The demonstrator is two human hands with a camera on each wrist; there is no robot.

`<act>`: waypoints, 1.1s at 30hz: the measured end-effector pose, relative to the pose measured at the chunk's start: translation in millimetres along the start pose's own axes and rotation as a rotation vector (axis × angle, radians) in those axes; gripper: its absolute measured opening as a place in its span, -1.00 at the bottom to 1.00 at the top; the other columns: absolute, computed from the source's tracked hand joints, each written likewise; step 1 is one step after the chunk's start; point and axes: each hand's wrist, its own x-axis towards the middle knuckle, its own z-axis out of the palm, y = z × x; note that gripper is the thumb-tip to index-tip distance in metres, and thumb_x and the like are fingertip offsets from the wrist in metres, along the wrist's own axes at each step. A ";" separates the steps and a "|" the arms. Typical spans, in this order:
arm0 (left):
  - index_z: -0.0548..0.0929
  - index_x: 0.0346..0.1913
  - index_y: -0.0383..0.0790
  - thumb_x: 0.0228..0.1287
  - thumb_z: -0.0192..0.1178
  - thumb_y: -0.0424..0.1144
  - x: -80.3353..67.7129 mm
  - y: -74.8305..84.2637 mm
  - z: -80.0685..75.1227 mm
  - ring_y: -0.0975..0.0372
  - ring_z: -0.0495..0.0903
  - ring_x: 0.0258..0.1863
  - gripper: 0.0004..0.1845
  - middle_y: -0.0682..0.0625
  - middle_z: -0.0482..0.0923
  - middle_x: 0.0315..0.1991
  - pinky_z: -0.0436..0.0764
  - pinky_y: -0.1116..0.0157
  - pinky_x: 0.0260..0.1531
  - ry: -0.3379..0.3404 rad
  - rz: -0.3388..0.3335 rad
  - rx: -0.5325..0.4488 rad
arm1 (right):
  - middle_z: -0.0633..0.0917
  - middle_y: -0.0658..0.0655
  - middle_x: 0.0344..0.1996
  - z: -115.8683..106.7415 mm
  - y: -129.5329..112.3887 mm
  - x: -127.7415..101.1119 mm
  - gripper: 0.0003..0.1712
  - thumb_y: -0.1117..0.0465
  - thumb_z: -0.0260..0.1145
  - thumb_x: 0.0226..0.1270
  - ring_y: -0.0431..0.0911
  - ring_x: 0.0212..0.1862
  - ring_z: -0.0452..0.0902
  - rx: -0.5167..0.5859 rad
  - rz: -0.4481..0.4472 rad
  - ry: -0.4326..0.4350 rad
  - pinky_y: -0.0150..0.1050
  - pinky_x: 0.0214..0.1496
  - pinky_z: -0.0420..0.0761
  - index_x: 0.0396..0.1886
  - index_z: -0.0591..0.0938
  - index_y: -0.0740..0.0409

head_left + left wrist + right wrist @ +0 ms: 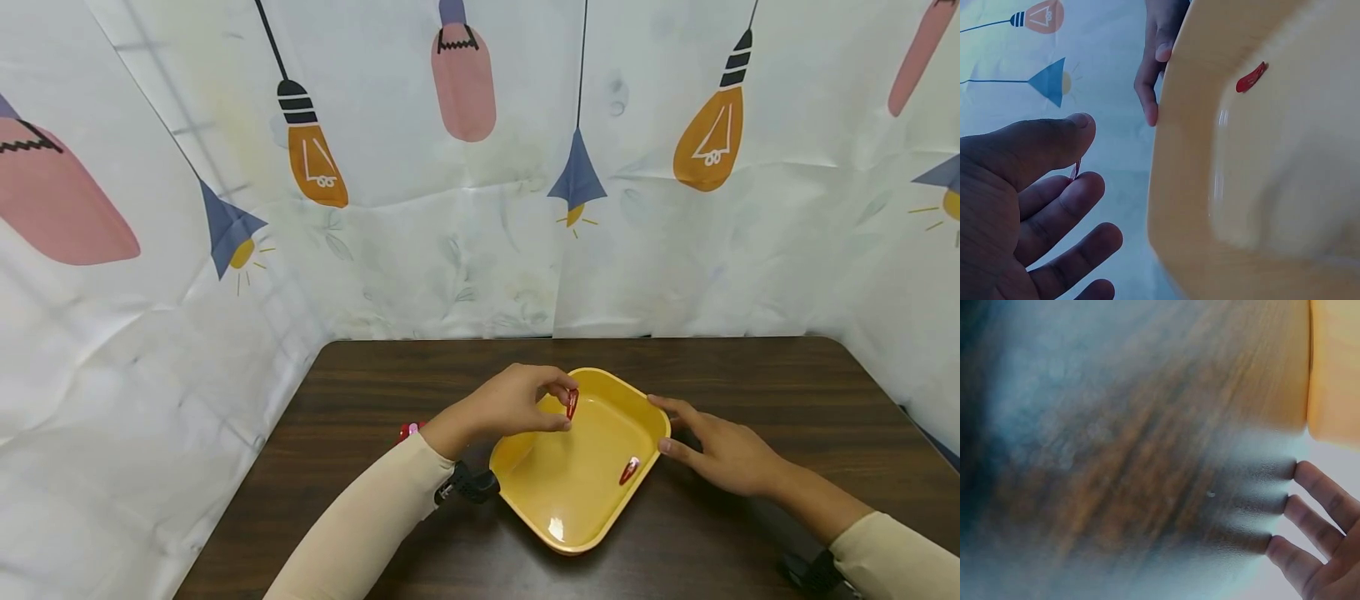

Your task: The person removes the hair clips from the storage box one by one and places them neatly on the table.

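Between thumb and fingers, my left hand (517, 404) pinches a small red hair clip (572, 404) above the far left part of a yellow tray (585, 546). In the left wrist view this clip (1075, 170) shows as a thin edge by the thumb. A second red hair clip (629, 471) lies inside the tray near its right wall. My right hand (723, 454) rests its thumb and forefinger at the tray's right rim, fingers spread. Three of its fingers (1319, 522) stretch down to the tabletop in the right wrist view.
Red and pink small things (409, 430) lie on the dark wooden table (795, 383) to the left, partly hidden behind my left wrist. A white curtain (465, 250) printed with lamps hangs along the table's far edge and left side.
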 end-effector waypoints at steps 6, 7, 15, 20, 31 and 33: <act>0.63 0.26 -0.09 0.26 0.48 -0.06 -11.4 -11.6 -5.0 0.31 0.61 0.08 -0.47 0.32 0.66 -0.09 0.52 0.18 0.22 0.030 0.001 0.027 | 0.69 0.13 0.13 -1.3 -0.6 0.2 -0.27 -0.18 0.20 0.55 0.22 -0.01 0.67 0.003 0.004 -0.005 0.04 -0.37 0.62 0.60 0.18 -0.33; 0.63 0.27 -0.09 0.26 0.48 -0.06 -13.8 -12.5 -5.9 0.31 0.61 0.09 -0.46 0.31 0.67 -0.08 0.53 0.18 0.21 0.036 -0.006 0.025 | 0.69 0.13 0.13 -1.5 -0.7 0.2 -0.26 -0.18 0.20 0.55 0.22 -0.01 0.67 0.001 0.003 -0.005 0.05 -0.37 0.62 0.60 0.18 -0.32; 0.64 0.25 -0.04 0.24 0.49 -0.06 -33.2 -27.7 -14.2 0.29 0.63 -0.07 -0.47 0.11 0.69 -0.07 0.64 0.18 0.01 0.114 -0.044 -0.019 | 0.70 0.11 0.13 -0.7 -0.4 0.0 -0.26 -0.16 0.21 0.55 0.21 0.00 0.68 0.005 -0.007 0.001 -0.04 -0.40 0.60 0.61 0.18 -0.30; 0.64 0.26 -0.04 0.23 0.50 -0.04 -45.9 -39.5 -18.0 0.24 0.61 -0.07 -0.46 0.10 0.67 -0.08 0.64 0.03 0.00 0.141 -0.073 -0.070 | 0.70 0.11 0.13 0.0 0.4 -0.1 -0.26 -0.15 0.22 0.55 0.19 -0.03 0.69 0.013 -0.008 -0.001 -0.12 -0.44 0.55 0.61 0.18 -0.31; 0.61 0.30 -0.05 0.26 0.48 -0.03 -66.4 -66.4 -18.1 -0.05 0.57 0.13 -0.43 0.07 0.66 -0.01 0.53 -0.07 0.12 0.153 -0.157 -0.115 | 0.69 0.14 0.13 0.8 1.3 0.1 -0.25 -0.15 0.21 0.55 0.18 -0.07 0.70 0.013 -0.010 -0.004 -0.18 -0.49 0.52 0.61 0.17 -0.31; 0.61 0.31 -0.05 0.26 0.47 -0.02 -69.5 -71.5 -17.0 -0.05 0.56 0.16 -0.42 0.04 0.66 0.02 0.51 -0.08 0.14 0.153 -0.169 -0.110 | 0.69 0.14 0.13 0.8 1.3 0.1 -0.25 -0.15 0.22 0.55 0.18 -0.07 0.70 0.010 -0.010 0.000 -0.17 -0.48 0.52 0.61 0.17 -0.31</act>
